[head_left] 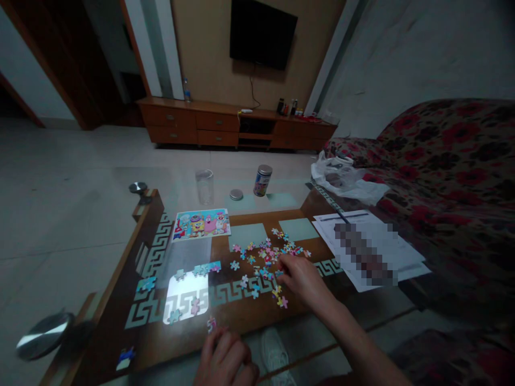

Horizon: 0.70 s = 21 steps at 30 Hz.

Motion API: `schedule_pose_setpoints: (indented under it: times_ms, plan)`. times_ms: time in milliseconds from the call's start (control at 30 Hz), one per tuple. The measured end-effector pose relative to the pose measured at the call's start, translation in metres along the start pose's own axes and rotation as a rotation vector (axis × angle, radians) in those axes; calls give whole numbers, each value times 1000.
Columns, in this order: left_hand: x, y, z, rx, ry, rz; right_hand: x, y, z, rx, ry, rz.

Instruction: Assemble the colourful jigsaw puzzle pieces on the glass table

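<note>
My left hand point(229, 360) is at the near edge of the glass-topped table, its fingers closed on a jigsaw puzzle piece point(211, 324) that shows at the fingertips. Over the right side of a loose pile of jigsaw pieces point(265, 253) is my right hand point(301, 276), fingers curled and pressed together; whatever is in them is hidden. Left of the pile lies a short joined strip of pieces point(207, 268). Several single pieces, among them a pink one point(195, 306), are spread nearer the left. Behind them lies a colourful cartoon picture sheet point(201, 224).
At the table's far side stand a clear jar point(205, 187), a metal lid point(236, 194) and a printed can point(263, 180). Papers point(354, 273) lie at the right, partly under a pixelated patch. A white plastic bag point(346, 179) rests beside the flowered sofa point(450, 161).
</note>
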<state>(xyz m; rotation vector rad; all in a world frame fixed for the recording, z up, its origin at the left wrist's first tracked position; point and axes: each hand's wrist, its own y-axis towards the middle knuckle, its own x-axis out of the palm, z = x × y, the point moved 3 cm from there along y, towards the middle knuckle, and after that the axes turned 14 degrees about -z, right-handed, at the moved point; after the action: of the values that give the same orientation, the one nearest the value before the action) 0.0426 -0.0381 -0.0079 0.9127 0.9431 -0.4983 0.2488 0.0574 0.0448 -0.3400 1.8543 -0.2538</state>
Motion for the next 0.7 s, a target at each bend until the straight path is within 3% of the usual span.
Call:
schedule_pose_setpoints:
  times_ms: [67, 100, 167, 267, 333, 433, 567, 700]
  plan:
    - [-2, 1, 1, -92, -30, 247, -2, 3, -3, -57, 40, 48]
    - [-3, 2, 0, -127, -41, 262, -3, 5, -7, -96, 69, 73]
    - [-14, 6, -6, -148, -71, 191, -2, 8, -19, -188, 141, 109]
    - [-40, 10, -25, -225, -235, -127, 5, 12, -46, -332, 243, 135]
    - [-61, 10, -43, -403, -349, -105, 11, 13, -65, -403, 286, 139]
    - [-78, 9, -68, -564, -504, 28, 18, 15, -90, -418, 345, 133]
    - [-82, 6, -89, -705, -732, 125, 21, 18, -115, -386, 415, 51]
    - [-84, 3, -98, -768, -859, 159, 24, 22, -133, -474, 496, 8]
